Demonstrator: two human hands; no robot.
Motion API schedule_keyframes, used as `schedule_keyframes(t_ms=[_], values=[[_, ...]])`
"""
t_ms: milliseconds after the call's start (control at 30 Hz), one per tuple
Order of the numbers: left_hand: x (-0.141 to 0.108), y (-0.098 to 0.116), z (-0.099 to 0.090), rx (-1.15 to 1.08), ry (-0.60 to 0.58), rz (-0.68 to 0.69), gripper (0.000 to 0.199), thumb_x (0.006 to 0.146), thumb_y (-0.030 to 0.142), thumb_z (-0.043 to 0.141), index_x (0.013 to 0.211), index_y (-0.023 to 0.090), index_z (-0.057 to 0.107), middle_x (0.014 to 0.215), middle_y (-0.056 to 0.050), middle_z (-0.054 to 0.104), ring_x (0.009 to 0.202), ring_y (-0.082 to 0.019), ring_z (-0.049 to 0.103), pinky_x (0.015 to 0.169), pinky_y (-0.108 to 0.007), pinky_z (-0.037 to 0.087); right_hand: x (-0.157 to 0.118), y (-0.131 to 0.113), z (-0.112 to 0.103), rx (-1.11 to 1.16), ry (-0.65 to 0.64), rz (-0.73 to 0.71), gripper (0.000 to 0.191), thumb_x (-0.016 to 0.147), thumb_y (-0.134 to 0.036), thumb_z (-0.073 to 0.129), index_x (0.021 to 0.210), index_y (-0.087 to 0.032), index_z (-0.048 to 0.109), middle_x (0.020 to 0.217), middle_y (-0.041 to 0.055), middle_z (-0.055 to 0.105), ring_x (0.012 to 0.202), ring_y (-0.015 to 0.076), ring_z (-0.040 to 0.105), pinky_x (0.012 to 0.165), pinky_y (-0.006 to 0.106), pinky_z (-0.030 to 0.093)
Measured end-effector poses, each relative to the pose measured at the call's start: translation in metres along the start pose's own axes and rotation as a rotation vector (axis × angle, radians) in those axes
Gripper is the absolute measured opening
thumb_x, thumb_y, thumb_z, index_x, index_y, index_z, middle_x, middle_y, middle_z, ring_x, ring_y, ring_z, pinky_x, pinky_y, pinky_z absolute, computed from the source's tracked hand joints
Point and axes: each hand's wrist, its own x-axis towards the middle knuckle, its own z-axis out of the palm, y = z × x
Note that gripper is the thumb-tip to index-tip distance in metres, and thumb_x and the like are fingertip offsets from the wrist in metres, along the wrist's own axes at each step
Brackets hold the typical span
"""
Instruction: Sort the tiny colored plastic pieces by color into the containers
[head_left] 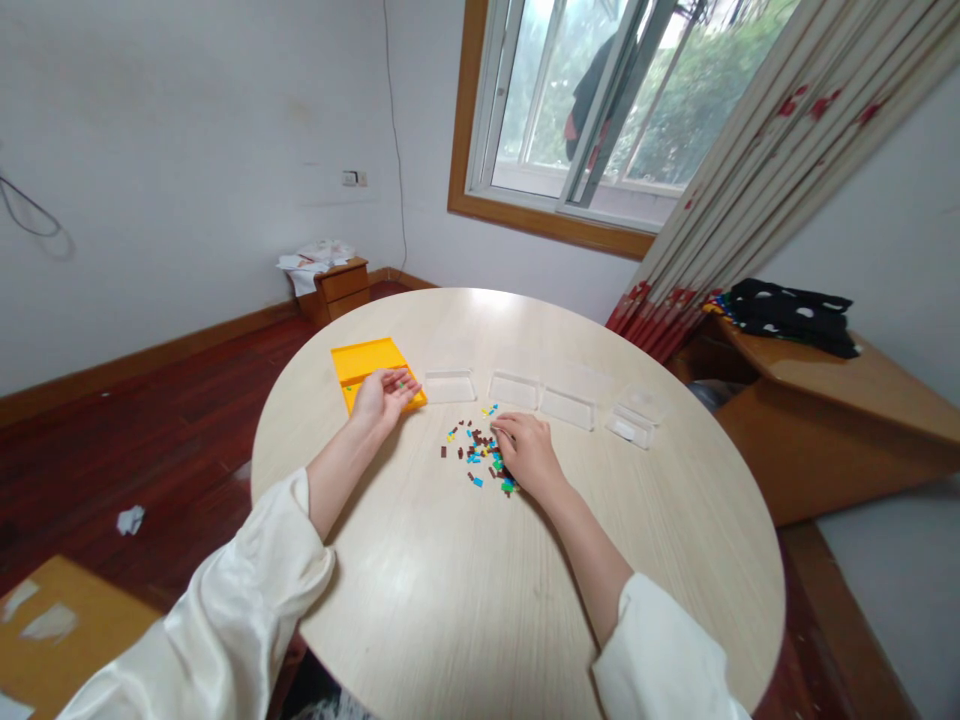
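Note:
Small building bricks (477, 438) in brown, blue, green and yellow lie scattered in a loose pile on the round wooden table (465, 600). Over the pile's right side is my right hand (528, 452), its fingers bent down together; whatever is at the fingertips is too small to name. My left hand (384, 398) is palm up over the front of an open yellow case (369, 356), its fingers slightly curled. A tiny green piece shows at the fingers of that hand. Another small green piece lies inside the case.
Clear plastic boxes stand in a row behind the pile: one (450, 387) beside the yellow case, two (514, 390) (568, 408) in the middle, and a smaller one (631, 427) at the right. A wooden cabinet (847, 430) with dark cloth stands beyond the table's right edge.

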Motion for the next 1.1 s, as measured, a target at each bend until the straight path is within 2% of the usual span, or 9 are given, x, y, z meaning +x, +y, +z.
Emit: schedule_keyframes(t_ms=[100,167,300,433,567,700,833,933,1100], values=[[0.002,0.011,-0.002,0.000,0.131,0.095,0.013,0.074,0.008,0.042,0.076,0.014,0.054,0.073,-0.007,0.054,0.065,-0.014,0.057,0.065,-0.025,0.051,-0.001,-0.002,0.002,-0.030,-0.055,-0.021,0.024,0.083,-0.013,0.050,0.093,-0.020,0.070,0.108,0.0095,0.067,0.104,0.0221,0.056,0.090,0.040,0.034],[0.001,0.014,-0.003,0.025,0.161,0.120,0.011,0.076,0.011,0.043,0.075,0.015,0.053,0.078,-0.007,0.054,0.068,-0.014,0.057,0.066,-0.025,0.051,-0.002,-0.004,0.002,-0.046,-0.087,-0.019,0.024,0.085,-0.014,0.049,0.095,-0.020,0.070,0.109,0.0099,0.067,0.105,0.0222,0.056,0.090,0.039,0.034],[-0.002,0.012,-0.003,0.061,0.135,0.108,0.008,0.076,0.013,0.044,0.075,0.017,0.051,0.082,-0.006,0.057,0.069,-0.014,0.057,0.068,-0.026,0.051,-0.002,-0.004,0.002,-0.062,-0.112,-0.001,0.024,0.087,-0.015,0.048,0.096,-0.018,0.070,0.110,0.0102,0.067,0.105,0.0219,0.056,0.089,0.038,0.034],[-0.002,0.008,-0.002,0.068,0.089,0.067,0.009,0.076,0.011,0.043,0.074,0.016,0.051,0.076,-0.006,0.057,0.064,-0.013,0.056,0.067,-0.027,0.051,-0.001,-0.002,0.003,-0.060,-0.105,0.004,0.024,0.086,-0.015,0.048,0.096,-0.018,0.070,0.110,0.0102,0.067,0.105,0.0222,0.056,0.090,0.039,0.034],[0.000,0.000,-0.004,0.092,-0.074,-0.065,0.012,0.070,0.005,0.045,0.073,0.013,0.054,0.064,-0.006,0.055,0.058,-0.013,0.056,0.061,-0.026,0.051,0.000,-0.003,0.001,-0.021,-0.021,-0.013,0.026,0.086,-0.016,0.047,0.097,-0.018,0.070,0.108,0.0110,0.067,0.103,0.0231,0.056,0.089,0.041,0.036],[-0.009,-0.014,-0.005,0.211,-0.290,-0.353,0.015,0.074,0.007,0.045,0.080,0.010,0.059,0.066,-0.012,0.061,0.060,-0.019,0.061,0.062,-0.033,0.053,-0.001,-0.018,-0.008,0.074,0.095,-0.091,0.029,0.086,-0.016,0.044,0.103,-0.019,0.068,0.109,0.0111,0.066,0.105,0.0231,0.055,0.090,0.042,0.038],[-0.022,-0.026,-0.003,0.308,-0.416,-0.611,0.023,0.082,0.015,0.043,0.093,0.004,0.060,0.075,-0.019,0.065,0.069,-0.024,0.066,0.068,-0.036,0.053,-0.005,-0.040,-0.015,0.147,0.077,-0.196,0.029,0.087,-0.016,0.044,0.103,-0.021,0.068,0.109,0.0091,0.067,0.103,0.0216,0.056,0.089,0.041,0.039],[-0.027,-0.028,-0.001,0.292,-0.434,-0.647,0.026,0.083,0.014,0.041,0.100,0.005,0.058,0.072,-0.016,0.066,0.068,-0.024,0.066,0.066,-0.037,0.053,-0.006,-0.046,-0.018,0.172,0.030,-0.234,0.028,0.087,-0.017,0.045,0.101,-0.022,0.068,0.109,0.0080,0.067,0.103,0.0214,0.056,0.090,0.041,0.038],[-0.024,-0.025,0.001,0.236,-0.312,-0.551,0.028,0.080,0.007,0.039,0.100,0.005,0.058,0.065,-0.014,0.062,0.058,-0.021,0.062,0.059,-0.033,0.054,-0.004,-0.034,-0.024,0.201,0.062,-0.191,0.024,0.086,-0.020,0.048,0.098,-0.022,0.068,0.101,0.0073,0.070,0.100,0.0209,0.058,0.090,0.040,0.039]])
